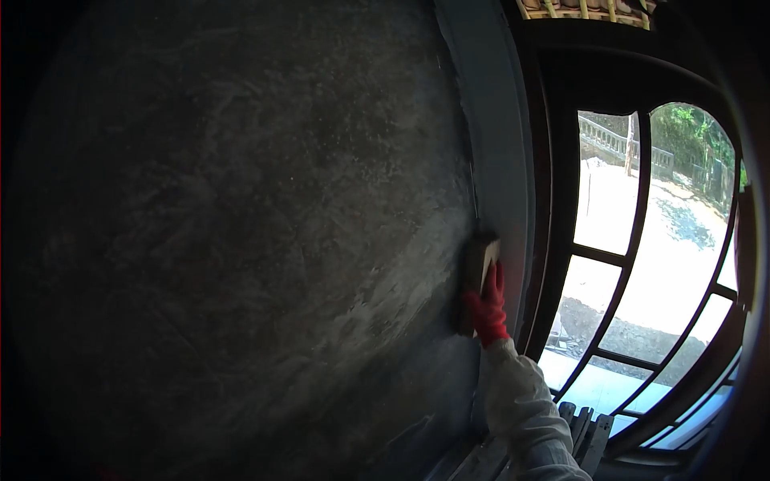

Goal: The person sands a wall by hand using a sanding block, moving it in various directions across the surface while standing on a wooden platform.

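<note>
Head view: our right hand (pixel 487 309), in a red glove, grips a float (pixel 476 276) flat on the wall (pixel 241 240) beside the window frame (pixel 553 200). We judge most plaster is smoothed; the edge strip is left. Our left hand is out of sight.

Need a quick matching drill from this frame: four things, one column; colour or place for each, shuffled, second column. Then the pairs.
Things
1. glove
2. sleeve
3. wall
4. window frame

Descriptions
A. dark grey, streaked with pale smears
B. red
C. right of the wall, daylight behind it
D. pale, below the glove

Pairs: 1-B, 2-D, 3-A, 4-C

The gloved right hand presses a block against the wall near its right edge.
</note>
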A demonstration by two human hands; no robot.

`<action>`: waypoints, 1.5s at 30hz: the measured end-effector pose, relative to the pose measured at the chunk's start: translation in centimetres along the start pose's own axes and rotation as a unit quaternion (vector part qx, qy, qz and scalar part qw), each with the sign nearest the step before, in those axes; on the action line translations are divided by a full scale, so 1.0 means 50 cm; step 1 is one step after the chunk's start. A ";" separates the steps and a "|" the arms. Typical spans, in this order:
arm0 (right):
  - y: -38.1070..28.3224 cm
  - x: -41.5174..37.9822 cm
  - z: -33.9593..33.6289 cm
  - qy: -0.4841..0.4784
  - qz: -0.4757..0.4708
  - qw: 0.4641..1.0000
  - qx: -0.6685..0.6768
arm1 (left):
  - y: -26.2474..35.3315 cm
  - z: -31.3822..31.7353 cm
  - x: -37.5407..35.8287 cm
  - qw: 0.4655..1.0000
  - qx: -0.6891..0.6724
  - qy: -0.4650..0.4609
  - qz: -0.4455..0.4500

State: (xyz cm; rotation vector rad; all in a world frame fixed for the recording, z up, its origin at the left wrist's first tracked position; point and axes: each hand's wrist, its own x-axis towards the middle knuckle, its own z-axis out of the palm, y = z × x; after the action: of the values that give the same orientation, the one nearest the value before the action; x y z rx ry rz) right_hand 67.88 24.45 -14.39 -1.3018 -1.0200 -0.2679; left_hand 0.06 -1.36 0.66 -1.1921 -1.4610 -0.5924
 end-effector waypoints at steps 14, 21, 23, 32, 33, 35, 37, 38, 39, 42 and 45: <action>-0.350 0.378 -0.034 0.068 -0.135 0.983 0.099 | 0.010 -0.002 0.014 0.996 0.029 0.053 0.071; -0.009 -0.051 0.010 0.038 -0.097 0.993 -0.048 | 0.015 0.001 0.009 0.999 -0.021 0.036 0.030; 0.088 -0.215 0.010 -0.012 -0.058 0.998 -0.023 | 0.009 0.006 0.006 0.999 0.029 0.027 0.029; -0.201 0.245 -0.016 0.063 -0.201 0.975 0.076 | 0.014 0.004 0.010 0.998 0.042 0.023 0.035; -0.267 0.312 -0.027 0.063 -0.174 0.978 0.094 | 0.008 0.006 0.005 0.998 0.048 0.016 0.039; -0.322 0.355 -0.032 0.058 -0.144 0.981 0.115 | 0.000 0.015 -0.005 0.999 0.029 0.007 0.016; -0.332 0.363 -0.032 0.083 -0.112 0.985 0.099 | 0.005 0.008 0.001 0.999 0.021 0.012 0.027; -0.301 0.338 -0.026 0.083 -0.139 0.983 0.091 | 0.007 0.008 0.004 0.999 0.009 0.021 0.039; -0.247 0.289 -0.015 0.084 -0.168 0.979 0.082 | 0.003 0.011 0.000 0.999 0.005 0.022 0.036; -0.040 0.029 0.013 0.077 -0.146 0.986 -0.010 | -0.003 0.020 -0.005 0.999 0.026 0.016 0.017; 0.061 -0.218 -0.002 0.008 -0.052 0.998 -0.015 | 0.012 0.003 0.010 0.999 0.035 0.017 0.019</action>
State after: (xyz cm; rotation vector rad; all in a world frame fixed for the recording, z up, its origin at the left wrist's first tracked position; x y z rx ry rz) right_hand 63.89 21.32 -24.52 -1.2741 -1.0763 -0.3738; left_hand 0.58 -0.84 0.95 -1.1473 -1.4173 -0.5293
